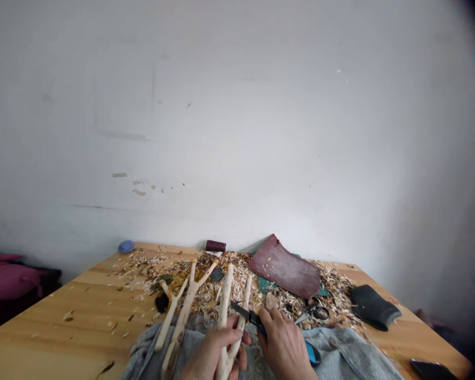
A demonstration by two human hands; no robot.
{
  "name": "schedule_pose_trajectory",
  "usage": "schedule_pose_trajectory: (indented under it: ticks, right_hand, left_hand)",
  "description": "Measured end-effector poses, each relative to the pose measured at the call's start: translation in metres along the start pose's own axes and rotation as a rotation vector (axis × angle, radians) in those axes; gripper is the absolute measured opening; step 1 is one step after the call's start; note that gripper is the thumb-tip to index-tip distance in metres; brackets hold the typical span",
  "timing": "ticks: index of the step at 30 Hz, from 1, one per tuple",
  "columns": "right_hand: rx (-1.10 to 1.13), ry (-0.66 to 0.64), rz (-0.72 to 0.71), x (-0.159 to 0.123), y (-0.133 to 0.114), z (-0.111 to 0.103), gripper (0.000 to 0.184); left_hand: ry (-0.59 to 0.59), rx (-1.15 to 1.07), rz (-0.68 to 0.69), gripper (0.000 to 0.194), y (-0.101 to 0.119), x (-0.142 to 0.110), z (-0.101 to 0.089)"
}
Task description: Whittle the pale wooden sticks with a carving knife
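My left hand (214, 345) is closed around the lower part of a peeled forked stick (225, 298), whose two prongs point away from me. In my right hand (283, 338) is a utility knife (311, 352) with a blue and black handle. Its dark blade lies across the right prong, between the two prongs, just above my left fingers. To the left, a larger forked stick (187, 306) and a smaller forked stick (170, 322) rest partly on a grey cloth (340, 345). The base of the held stick runs out of view at the bottom.
Wood shavings (237, 261) cover much of the wooden table (63, 327). Behind my hands lie a maroon sheet (288, 268), scissors (320, 313) and a dark thread spool (215, 246). A black curved piece (374, 306) sits right, a blue ball (125, 246) back left. A wall (237, 132) stands behind.
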State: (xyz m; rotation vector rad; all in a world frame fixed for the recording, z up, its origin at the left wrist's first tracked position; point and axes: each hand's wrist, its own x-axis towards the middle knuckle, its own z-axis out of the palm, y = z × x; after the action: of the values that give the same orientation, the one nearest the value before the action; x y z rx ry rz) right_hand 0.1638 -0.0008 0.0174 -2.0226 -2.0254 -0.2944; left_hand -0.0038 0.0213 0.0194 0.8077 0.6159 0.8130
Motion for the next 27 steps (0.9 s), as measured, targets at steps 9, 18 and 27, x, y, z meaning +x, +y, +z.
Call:
schedule_pose_trajectory:
  ticks: [9, 18, 27]
  right_hand:
    - [0.028, -0.041, -0.006, 0.0026, -0.0005, 0.0032, 0.034]
    - [0.05, -0.043, -0.032, 0.0013, -0.0037, 0.0043, 0.04]
    - [0.036, -0.095, -0.007, 0.0003, -0.0027, 0.0025, 0.034]
  left_hand:
    - [-0.012, 0.048, 0.01, 0.043, -0.0012, -0.001, -0.0004]
    - [0.049, 0.046, -0.01, 0.045, -0.0025, -0.0034, 0.004]
    - [-0.004, 0.076, -0.096, 0.027, 0.0028, -0.0026, 0.0006]
